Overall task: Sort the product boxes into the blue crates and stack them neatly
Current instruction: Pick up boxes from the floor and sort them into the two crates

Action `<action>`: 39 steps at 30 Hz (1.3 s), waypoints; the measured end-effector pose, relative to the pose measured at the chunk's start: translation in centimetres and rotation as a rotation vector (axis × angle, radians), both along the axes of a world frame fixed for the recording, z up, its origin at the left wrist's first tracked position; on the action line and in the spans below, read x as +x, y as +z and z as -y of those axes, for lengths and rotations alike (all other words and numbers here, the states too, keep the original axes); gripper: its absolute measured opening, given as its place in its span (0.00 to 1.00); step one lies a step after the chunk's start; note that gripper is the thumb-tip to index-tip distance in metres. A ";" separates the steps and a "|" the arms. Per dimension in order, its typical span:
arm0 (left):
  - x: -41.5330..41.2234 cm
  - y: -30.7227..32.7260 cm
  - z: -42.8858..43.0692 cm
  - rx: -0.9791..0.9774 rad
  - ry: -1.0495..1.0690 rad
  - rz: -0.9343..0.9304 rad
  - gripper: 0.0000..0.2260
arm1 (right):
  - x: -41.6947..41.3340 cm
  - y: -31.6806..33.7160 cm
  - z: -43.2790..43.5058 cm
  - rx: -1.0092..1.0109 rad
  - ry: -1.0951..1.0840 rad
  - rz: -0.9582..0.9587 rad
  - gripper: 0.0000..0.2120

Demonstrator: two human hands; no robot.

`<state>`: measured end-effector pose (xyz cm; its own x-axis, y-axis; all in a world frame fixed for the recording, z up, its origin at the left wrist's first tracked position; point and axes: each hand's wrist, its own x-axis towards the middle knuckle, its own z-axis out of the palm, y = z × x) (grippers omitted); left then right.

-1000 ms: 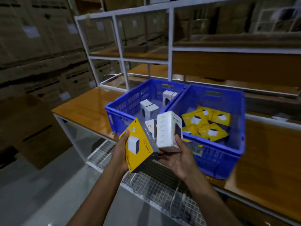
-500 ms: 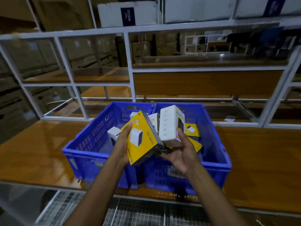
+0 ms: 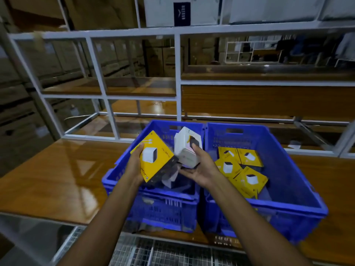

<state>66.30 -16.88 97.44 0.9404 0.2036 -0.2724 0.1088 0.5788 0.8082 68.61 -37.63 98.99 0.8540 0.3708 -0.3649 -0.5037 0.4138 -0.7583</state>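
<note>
In the head view, a yellow box (image 3: 153,160) is held by the left grip (image 3: 134,167), whose fingers are curled round its left edge with the thumb laid near the top corner. The box is tilted and raised over the left blue crate (image 3: 165,208). A white box (image 3: 184,148) is grasped by the right grip (image 3: 200,169), with one digit pressed on its front face and the palm cupped beneath it. It is held just beside the yellow box, apparently touching it at the near corners, above the inner edge of the left blue crate. Inside that crate a pale box (image 3: 169,182) is partly seen beneath the held ones; its details cannot be told. The right blue crate (image 3: 288,169) is set against the left one, and several yellow boxes (image 3: 248,178) are laid flat on its floor, loosely overlapping. Both crates are carried by a glossy wooden table (image 3: 57,169). A white metal rack (image 3: 178,73) is raised behind the table, and a wire shelf (image 3: 153,252) is seen below its front edge.
</note>
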 end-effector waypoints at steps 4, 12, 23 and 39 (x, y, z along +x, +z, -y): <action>0.4 -0.5 -2.1 0.012 0.073 0.017 0.21 | 0.7 0.7 -0.8 -0.144 0.049 0.035 0.25; 1.7 0.3 0.5 -0.022 -0.010 0.037 0.21 | 1.5 0.2 1.7 -0.151 0.110 0.101 0.21; 5.6 0.5 12.5 0.184 -0.183 -0.072 0.22 | 2.0 -0.5 8.9 -0.309 0.029 0.260 0.13; 7.3 0.2 22.6 0.458 -0.172 -0.129 0.08 | 5.2 -1.0 19.4 -0.297 -0.227 0.113 0.08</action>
<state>73.58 -39.45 97.60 0.9355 0.1744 -0.3074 0.2869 0.1331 0.9487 73.83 -57.00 97.96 0.9432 0.0601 -0.3268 -0.3309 0.2594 -0.9073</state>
